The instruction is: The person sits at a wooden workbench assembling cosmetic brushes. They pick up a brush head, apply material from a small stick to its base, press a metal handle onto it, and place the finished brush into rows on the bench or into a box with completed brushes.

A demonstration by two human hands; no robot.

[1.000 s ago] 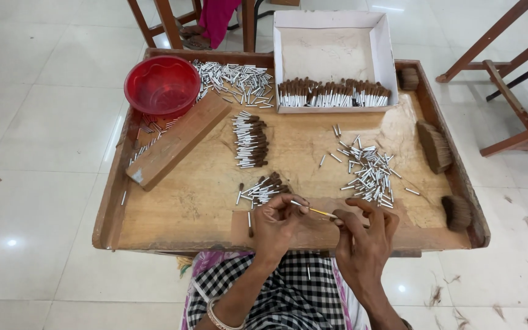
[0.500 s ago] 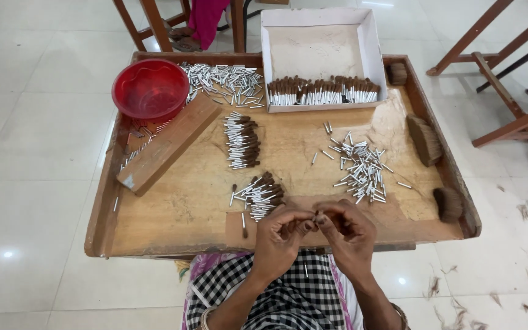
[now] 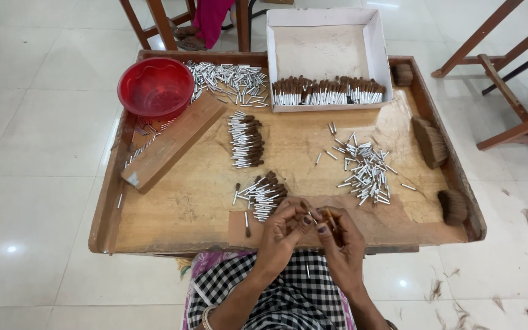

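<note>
1. Both hands have come together at the near edge of the wooden tray [image 3: 108, 208], the thin stick no longer sticking out sideways.
2. Left hand [image 3: 283, 235] and right hand [image 3: 340, 241] pinch a small brown roll [image 3: 328, 218].
3. Loose white tubes [image 3: 365, 171] lie beyond the hands on that surface.

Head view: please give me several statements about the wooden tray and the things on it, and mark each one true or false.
1. The red bowl stands at the far left corner of the wooden tray. True.
2. The white cardboard box is packed full to its far wall. False: only one row of brown-tipped tubes lies along its near edge.
3. The left hand and right hand meet at the tray's near edge. True.
4. The wooden block lies inside the bowl. False: it lies on the tray beside the bowl.
</note>
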